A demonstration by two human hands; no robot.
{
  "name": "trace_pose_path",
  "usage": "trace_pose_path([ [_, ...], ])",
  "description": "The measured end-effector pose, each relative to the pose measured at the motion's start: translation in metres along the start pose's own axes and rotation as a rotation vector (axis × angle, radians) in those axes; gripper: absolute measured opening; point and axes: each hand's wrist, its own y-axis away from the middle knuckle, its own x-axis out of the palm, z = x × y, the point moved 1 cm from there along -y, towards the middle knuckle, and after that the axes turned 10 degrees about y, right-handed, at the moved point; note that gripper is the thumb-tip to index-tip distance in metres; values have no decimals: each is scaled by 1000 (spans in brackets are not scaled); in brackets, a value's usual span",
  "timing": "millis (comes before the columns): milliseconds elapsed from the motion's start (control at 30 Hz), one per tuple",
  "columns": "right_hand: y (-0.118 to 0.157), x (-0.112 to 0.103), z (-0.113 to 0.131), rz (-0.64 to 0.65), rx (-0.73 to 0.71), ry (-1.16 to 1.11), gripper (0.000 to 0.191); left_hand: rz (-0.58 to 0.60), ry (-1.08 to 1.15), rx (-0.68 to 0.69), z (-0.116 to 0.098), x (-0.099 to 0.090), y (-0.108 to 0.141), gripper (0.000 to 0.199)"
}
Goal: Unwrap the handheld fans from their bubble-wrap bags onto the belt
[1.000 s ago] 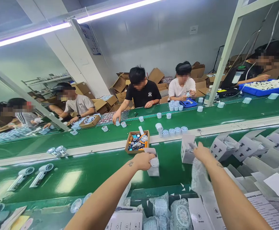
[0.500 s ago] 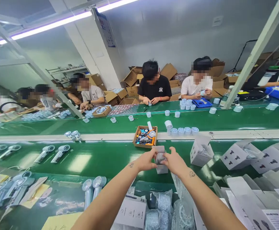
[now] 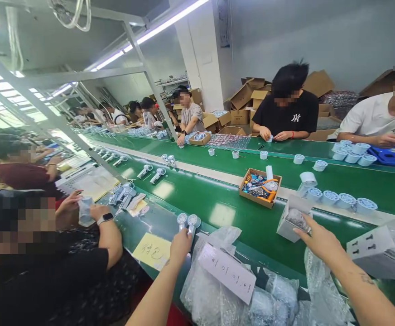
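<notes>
My left hand (image 3: 181, 246) is closed around the handle of one of two light blue handheld fans (image 3: 193, 221) at the near edge of the bench. Out to the right, my right hand (image 3: 315, 233) has its fingers apart at an open white box (image 3: 287, 226), fingertips touching the wrapped item (image 3: 296, 219) inside it. Between my arms lie a closed white box (image 3: 227, 273) and several bubble-wrapped items (image 3: 272, 303).
A cardboard tray of tools (image 3: 274, 199) stands beyond, with round blue parts (image 3: 347, 202) to its right. More fans (image 3: 157, 175) lie on the green belt. A yellow note (image 3: 152, 251) is at left, near a seated person (image 3: 82, 262). Several people work across the belt.
The view has swung left. My left hand has left the white box and taken hold of a fan at the left. My right hand stays by the box.
</notes>
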Motion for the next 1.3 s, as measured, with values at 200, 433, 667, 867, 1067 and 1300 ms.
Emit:
trace_pose_path([
  [200, 55, -59, 43, 37, 221, -778, 62, 140, -47, -72, 6, 21, -13, 18],
  [433, 130, -26, 149, 783, 477, -1565, 40, 381, 511, 186, -60, -2, 46, 43],
  [667, 125, -25, 149, 414, 649, -1784, 21, 465, 964, 898, -84, -11, 171, 55],
  [867, 120, -31, 110, 258, 825, -1739, 24, 585, 792, 1324, -81, -23, 190, 25],
  [1067, 133, -66, 67, -49, 779, -1730, 5, 695, 1033, 456, -111, -44, 165, 34],
  [1300, 241, -94, 44, 613, 131, -1517, 60, 534, 894, 441, -123, -24, 165, 41],
])
